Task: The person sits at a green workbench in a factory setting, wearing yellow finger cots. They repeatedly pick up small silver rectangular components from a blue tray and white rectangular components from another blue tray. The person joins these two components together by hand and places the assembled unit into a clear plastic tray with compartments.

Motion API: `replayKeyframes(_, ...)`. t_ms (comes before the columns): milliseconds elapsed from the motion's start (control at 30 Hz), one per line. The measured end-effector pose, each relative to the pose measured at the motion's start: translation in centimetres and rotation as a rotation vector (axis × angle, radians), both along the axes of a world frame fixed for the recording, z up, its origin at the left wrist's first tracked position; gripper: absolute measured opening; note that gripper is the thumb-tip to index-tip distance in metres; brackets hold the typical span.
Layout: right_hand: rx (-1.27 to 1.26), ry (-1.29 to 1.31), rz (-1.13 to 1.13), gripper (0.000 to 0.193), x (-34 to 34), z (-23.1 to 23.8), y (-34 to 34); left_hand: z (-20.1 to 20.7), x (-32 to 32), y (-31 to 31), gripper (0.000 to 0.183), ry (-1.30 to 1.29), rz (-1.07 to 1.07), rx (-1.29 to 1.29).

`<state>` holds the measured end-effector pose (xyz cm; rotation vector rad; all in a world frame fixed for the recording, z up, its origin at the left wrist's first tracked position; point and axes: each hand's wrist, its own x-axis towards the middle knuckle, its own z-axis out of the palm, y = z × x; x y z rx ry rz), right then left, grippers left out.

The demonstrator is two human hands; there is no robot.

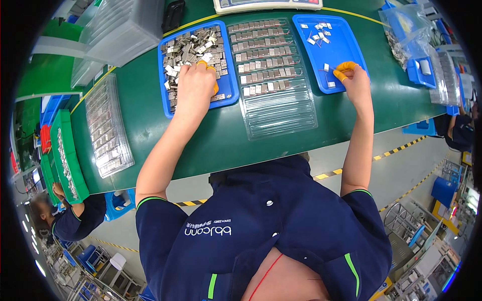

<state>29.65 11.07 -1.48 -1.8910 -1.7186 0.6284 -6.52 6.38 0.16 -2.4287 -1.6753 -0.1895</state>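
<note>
My left hand (195, 86), with orange finger cots on its tips, rests in a blue tray (228, 93) heaped with small silver metal parts (193, 46), its fingers on the pile. My right hand (354, 79), also with orange finger cots, hovers over a second blue tray (346, 42) holding a few loose silver parts (318, 31), its fingertips pinched near one small part. Between the two trays lies a clear plastic blister tray (281, 113) with rows of silver parts (263, 55) in its far half; its near rows hold none.
The green table (150, 110) also bears a clear filled blister tray (106, 128) at left, stacked clear trays (118, 30) at far left, a scale (266, 4) at the back, and a plastic bag of parts (404, 37) at right. Another person (70, 218) works at lower left.
</note>
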Motion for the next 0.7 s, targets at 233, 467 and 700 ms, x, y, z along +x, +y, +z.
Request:
replayKeyframes(233,0.085,0.435,-0.094,0.021,0.0,1.0,-0.7,-0.6,-1.2,-0.3,0.015,-0.644,0.22,-0.084)
replayKeyframes(467,-0.055,1.08,0.125,0.023,-6.6,5.4,-4.4,-1.4,1.1,-3.8,0.021,-1.742,0.349,-0.21)
replayKeyframes(700,-0.224,1.24,0.191,0.021,-11.5,3.8,-6.2,-0.7,4.0,-6.6,0.029,-2.042,0.426,-0.421)
